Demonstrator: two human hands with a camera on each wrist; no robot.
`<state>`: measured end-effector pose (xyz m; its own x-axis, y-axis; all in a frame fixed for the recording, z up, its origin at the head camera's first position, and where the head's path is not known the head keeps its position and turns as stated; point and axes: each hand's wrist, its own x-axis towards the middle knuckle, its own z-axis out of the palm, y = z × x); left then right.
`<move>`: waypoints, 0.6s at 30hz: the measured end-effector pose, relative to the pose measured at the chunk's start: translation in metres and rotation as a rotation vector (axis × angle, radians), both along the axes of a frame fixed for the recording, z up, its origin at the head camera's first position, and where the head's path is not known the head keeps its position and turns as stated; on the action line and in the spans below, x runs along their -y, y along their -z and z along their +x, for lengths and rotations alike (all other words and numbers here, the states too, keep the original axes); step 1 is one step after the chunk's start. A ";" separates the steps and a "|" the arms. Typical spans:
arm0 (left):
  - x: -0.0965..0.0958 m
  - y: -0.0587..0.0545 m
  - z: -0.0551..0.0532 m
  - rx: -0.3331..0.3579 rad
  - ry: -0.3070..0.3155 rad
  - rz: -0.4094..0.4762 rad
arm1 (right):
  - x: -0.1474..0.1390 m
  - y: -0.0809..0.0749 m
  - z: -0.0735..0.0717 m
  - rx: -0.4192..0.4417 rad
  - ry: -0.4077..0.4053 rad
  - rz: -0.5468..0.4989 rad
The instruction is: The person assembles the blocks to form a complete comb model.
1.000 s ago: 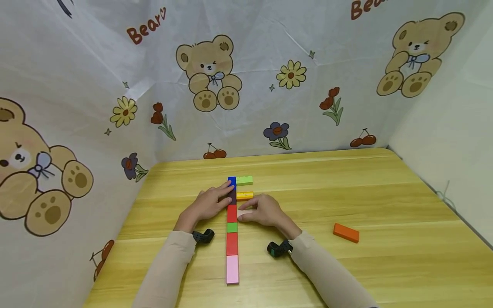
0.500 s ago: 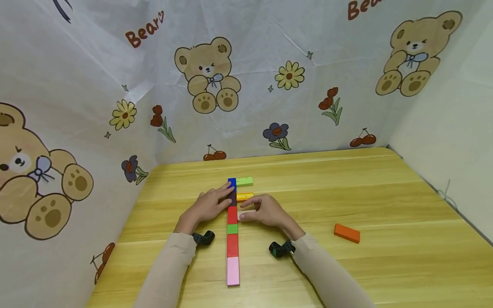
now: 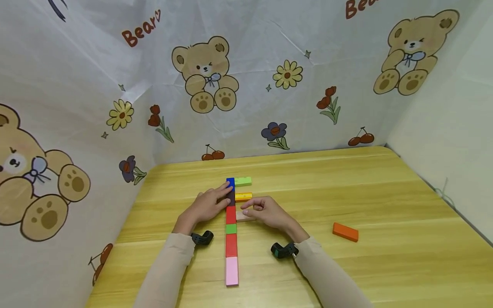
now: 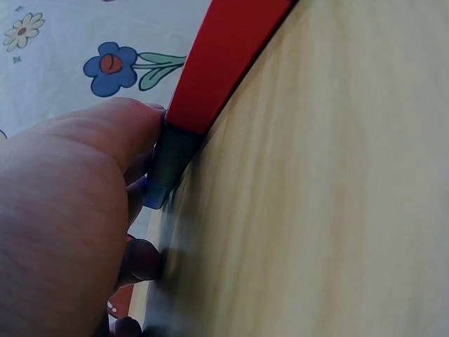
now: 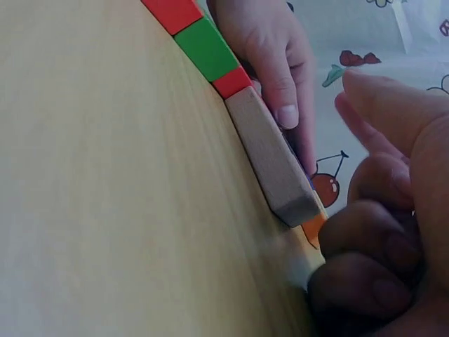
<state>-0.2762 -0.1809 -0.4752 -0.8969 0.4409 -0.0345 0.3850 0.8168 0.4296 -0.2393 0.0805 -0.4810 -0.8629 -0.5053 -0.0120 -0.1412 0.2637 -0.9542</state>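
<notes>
A straight row of blocks runs away from me: pink (image 3: 232, 271), red (image 3: 231, 245), green (image 3: 231, 229), another red (image 3: 230, 215), then a dark block (image 4: 173, 156) and a blue one (image 3: 230, 181). My left hand (image 3: 207, 205) rests its fingers on the dark and blue blocks. Sticking out to the right of the row are a light green block (image 3: 243, 182), a yellow block (image 3: 244, 196) and a plain wooden block (image 5: 270, 154). My right hand (image 3: 271, 214) is just over the wooden block's outer end, thumb and index finger apart, holding nothing.
An orange block (image 3: 345, 232) lies alone on the wooden table (image 3: 300, 273) to the right. Behind the table and on its left hangs a white cloth (image 3: 254, 42) printed with bears. A white wall (image 3: 443, 128) stands at the right.
My right hand has let go of the wooden block and drawn slightly back to the right, leaving it against the row. The left hand stays in place.
</notes>
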 end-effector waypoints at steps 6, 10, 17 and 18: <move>0.000 0.002 -0.001 0.010 0.004 -0.009 | -0.006 -0.014 0.002 -0.006 -0.012 -0.067; 0.000 0.000 -0.001 0.012 0.007 -0.009 | -0.014 -0.031 0.004 -0.052 0.027 -0.097; 0.002 0.000 -0.002 0.003 0.017 -0.009 | -0.035 -0.053 0.015 -0.137 0.055 -0.030; 0.002 0.000 -0.002 0.007 0.018 -0.009 | -0.038 -0.055 0.016 -0.152 0.053 -0.019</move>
